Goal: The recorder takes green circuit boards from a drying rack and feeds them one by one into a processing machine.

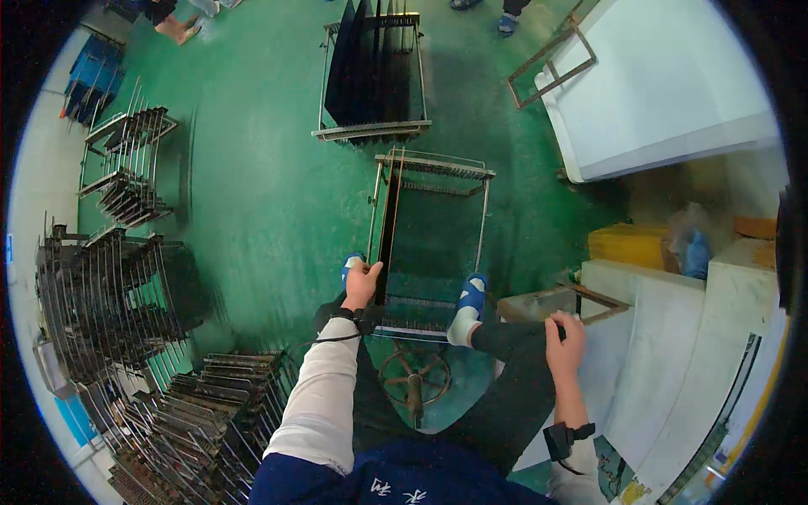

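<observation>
A metal slotted rack [429, 166] stands on the floor between my feet. One thin dark panel [387, 227] with a brownish edge is upright along its left side. My left hand [362, 284] is at the near end of that panel, its fingers closed and apparently pinching the edge; the fingertips are partly hidden. My right hand [566, 343] rests by my right knee, fingers curled in with nothing seen in them. White sleeves and dark wrist straps cover both forearms.
Ahead stands another rack [370, 132] holding several dark panels. Slotted metal racks [118, 303] crowd the left. A handwheel [415, 379] sits between my legs. To the right are a white tub [665, 93], a yellow box [627, 245] and pale blocks [644, 328]. Other people's feet show at the top.
</observation>
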Tool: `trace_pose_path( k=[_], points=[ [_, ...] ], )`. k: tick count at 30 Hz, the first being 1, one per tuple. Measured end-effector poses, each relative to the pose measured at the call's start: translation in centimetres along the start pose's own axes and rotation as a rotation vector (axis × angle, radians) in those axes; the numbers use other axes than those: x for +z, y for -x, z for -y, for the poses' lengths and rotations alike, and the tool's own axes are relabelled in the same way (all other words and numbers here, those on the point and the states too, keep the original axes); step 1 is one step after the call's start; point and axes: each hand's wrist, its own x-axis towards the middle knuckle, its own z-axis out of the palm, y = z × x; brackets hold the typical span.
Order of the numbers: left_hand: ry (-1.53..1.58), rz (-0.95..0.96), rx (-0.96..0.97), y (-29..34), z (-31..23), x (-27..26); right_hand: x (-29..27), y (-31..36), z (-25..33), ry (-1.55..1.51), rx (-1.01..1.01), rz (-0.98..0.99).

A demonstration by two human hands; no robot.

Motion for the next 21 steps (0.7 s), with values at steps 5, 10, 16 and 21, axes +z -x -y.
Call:
trace_pose_path(
  k=[5,10,16,21],
  points=[
    [0.007,0.091,-0.116,-1.5,2.0,-0.7,0.4,0.0,-0.6,-0.042,0.075,0.026],
    [0.082,0.113,-0.095,-2.3,3.5,-1.3,0.2,-0.3,-0.1,0.004,0.044,0.031],
    [0.175,0.135,-0.156,-1.8,2.6,-2.2,0.0,-0.5,0.3,0.031,0.037,0.03],
    [-0.121,0.06,0.251,-1.7,1.4,-1.6,-0.2,-0.5,0.3,0.041,0.013,0.02]
  ],
)
